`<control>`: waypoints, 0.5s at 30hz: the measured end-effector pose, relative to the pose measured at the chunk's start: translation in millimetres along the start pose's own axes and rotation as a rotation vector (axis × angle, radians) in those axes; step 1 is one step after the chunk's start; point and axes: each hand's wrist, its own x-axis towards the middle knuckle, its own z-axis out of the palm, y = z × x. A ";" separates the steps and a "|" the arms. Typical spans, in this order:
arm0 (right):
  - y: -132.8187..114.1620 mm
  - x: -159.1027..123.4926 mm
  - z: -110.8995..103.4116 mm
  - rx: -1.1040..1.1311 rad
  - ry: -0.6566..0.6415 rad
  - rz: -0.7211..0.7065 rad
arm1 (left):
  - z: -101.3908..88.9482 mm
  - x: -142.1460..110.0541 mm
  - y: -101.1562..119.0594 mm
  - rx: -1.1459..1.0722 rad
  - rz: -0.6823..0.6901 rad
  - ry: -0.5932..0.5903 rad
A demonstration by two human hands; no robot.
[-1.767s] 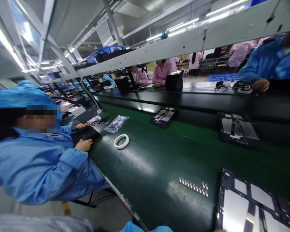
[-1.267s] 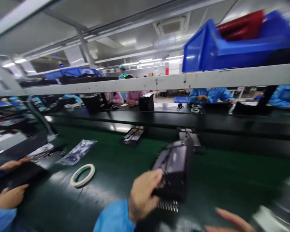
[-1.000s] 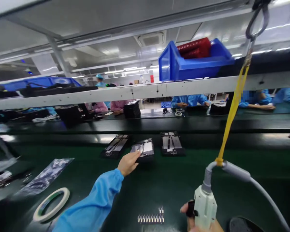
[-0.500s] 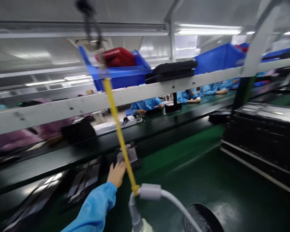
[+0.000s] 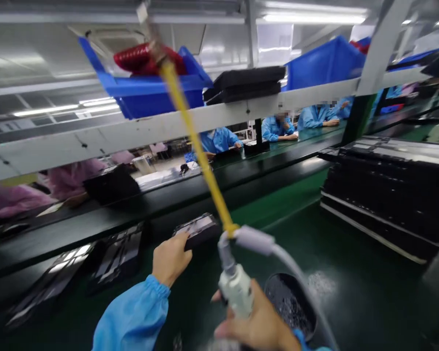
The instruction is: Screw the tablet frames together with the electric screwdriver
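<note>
My right hand (image 5: 259, 317) is wrapped around a white electric screwdriver (image 5: 237, 290), which hangs from a yellow strap (image 5: 201, 151) and has a pale cable (image 5: 296, 268) at its top. The tool's lower end is blurred. In front of me my left hand (image 5: 171, 261) has its fingers curled at the near left corner of a flat dark panel (image 5: 196, 228) with a greyish top. That panel is tilted up off the green bench. Two similar long panels, one of them a dark panel (image 5: 119, 251), lie to the left of it.
A round black bowl of small parts (image 5: 290, 304) sits beside my right hand. Stacked black panels (image 5: 384, 200) stand at the right. Overhead, a white rail (image 5: 131, 131) carries blue bins (image 5: 157, 92). Co-workers in blue sleeves (image 5: 219, 141) sit across the dark conveyor.
My right hand has come into view and taken hold of the screwdriver. My left hand has closed on the panel's edge and lifted its near side. The view has tipped downward.
</note>
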 end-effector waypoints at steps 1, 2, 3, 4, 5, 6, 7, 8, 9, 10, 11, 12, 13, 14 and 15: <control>-5.8 -4.3 -7.6 0.005 0.047 -0.003 | -6.5 -15.3 8.3 -0.026 0.014 0.049; -12.8 -8.8 -17.7 0.016 0.117 -0.020 | -11.3 -30.9 15.3 -0.055 0.042 0.114; -20.2 -13.0 -29.5 -0.001 0.176 -0.108 | -14.5 -46.6 20.8 -0.085 0.082 0.188; -27.1 -16.5 -42.1 -0.034 0.231 -0.182 | -16.1 -62.5 24.9 -0.114 0.139 0.266; -32.6 -19.1 -54.4 -0.062 0.316 -0.265 | -16.3 -78.7 27.6 -0.140 0.202 0.343; -36.2 -21.0 -65.5 -0.087 0.353 -0.315 | -15.5 -95.2 29.5 -0.164 0.264 0.406; -37.5 -22.1 -74.8 -0.107 0.394 -0.355 | -13.8 -112.0 30.7 -0.185 0.318 0.451; -36.8 -22.6 -82.0 -0.118 0.425 -0.383 | -11.2 -129.2 31.8 -0.204 0.360 0.477; -34.3 -22.4 -87.1 -0.121 0.446 -0.401 | -7.6 -146.5 33.1 -0.220 0.389 0.485; -30.6 -21.4 -90.1 -0.118 0.465 -0.417 | -2.9 -163.8 35.0 -0.236 0.417 0.483; -26.1 -19.6 -91.5 -0.111 0.480 -0.432 | 3.2 -180.9 37.7 -0.249 0.442 0.471; -21.6 -16.9 -91.6 -0.104 0.492 -0.445 | 10.6 -197.6 41.3 -0.258 0.458 0.458; -17.3 -13.6 -90.7 -0.099 0.504 -0.457 | 19.2 -213.6 45.9 -0.266 0.464 0.446; -13.5 -9.9 -89.4 -0.099 0.516 -0.468 | 28.5 -228.8 51.5 -0.277 0.449 0.434; -10.3 -5.9 -87.8 -0.105 0.527 -0.475 | 38.0 -242.7 57.6 -0.292 0.420 0.426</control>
